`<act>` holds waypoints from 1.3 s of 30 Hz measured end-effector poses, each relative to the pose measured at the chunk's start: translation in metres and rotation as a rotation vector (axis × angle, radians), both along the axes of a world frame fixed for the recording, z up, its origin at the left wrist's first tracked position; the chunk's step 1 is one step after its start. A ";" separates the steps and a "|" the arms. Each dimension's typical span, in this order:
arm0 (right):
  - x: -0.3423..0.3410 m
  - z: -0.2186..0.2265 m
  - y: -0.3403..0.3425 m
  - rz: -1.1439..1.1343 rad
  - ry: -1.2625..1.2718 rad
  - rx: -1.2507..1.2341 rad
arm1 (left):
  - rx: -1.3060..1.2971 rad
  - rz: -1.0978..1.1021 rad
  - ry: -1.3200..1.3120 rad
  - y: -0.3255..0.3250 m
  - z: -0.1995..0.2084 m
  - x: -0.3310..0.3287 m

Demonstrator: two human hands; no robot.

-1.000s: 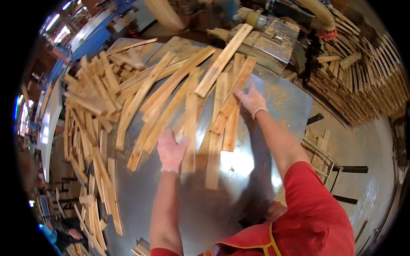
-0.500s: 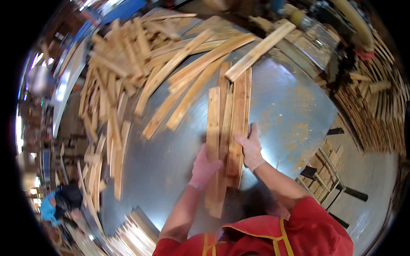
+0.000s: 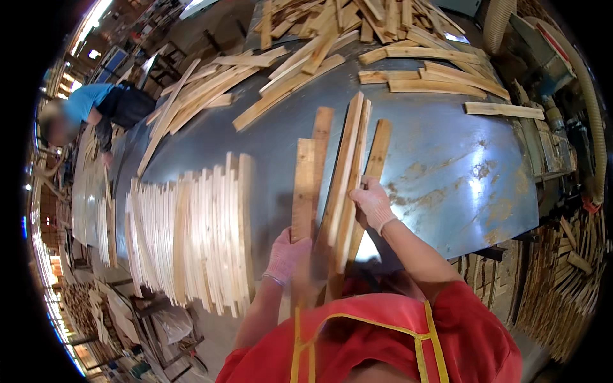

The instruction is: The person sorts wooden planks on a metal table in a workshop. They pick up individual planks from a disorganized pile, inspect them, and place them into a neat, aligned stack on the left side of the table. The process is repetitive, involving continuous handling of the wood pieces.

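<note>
Both my hands wear pale gloves. My left hand (image 3: 287,257) is closed around a pair of wooden slats (image 3: 303,182), which stand out lengthwise away from my body and overlap. To the right, my right hand (image 3: 374,204) grips several more wooden slats (image 3: 347,163), fanned slightly apart at their far ends. A gap separates the two bundles toward the far end. The near ends of the slats are partly blurred, close to my red clothing with yellow trim.
A row of pale slats (image 3: 204,236) stands packed together on the metal table (image 3: 440,147) at my left. Loose slats (image 3: 440,80) are heaped along the far side. Beyond the table's left end a person in blue (image 3: 96,105) bends over. A ribbed hose (image 3: 498,25) hangs at far right.
My view has swung left, bringing the packed row fully into sight. The slats, earlier side by side between my hands, are now parted into two bundles, one in each hand.
</note>
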State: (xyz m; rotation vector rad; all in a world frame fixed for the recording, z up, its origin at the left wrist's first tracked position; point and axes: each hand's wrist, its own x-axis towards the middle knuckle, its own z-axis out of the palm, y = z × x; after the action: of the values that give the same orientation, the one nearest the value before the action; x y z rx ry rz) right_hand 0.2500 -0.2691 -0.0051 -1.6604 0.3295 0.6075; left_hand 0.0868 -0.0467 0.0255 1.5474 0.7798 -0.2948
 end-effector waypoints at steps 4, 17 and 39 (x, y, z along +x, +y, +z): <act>-0.015 0.003 0.052 0.120 -0.391 -0.602 | 0.973 -0.222 0.215 0.049 0.007 -0.068; -0.029 -0.006 -0.026 0.042 -0.487 -0.773 | 1.120 -0.497 -0.213 0.009 -0.042 -0.006; -0.035 0.009 0.071 0.170 0.019 0.288 | 0.627 -0.127 0.154 0.025 -0.019 -0.051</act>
State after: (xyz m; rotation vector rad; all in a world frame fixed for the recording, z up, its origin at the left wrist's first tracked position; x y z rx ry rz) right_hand 0.2151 -0.1986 0.0035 -1.4136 0.1077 0.7611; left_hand 0.0353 -0.0222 0.0066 2.1885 0.9505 -0.2790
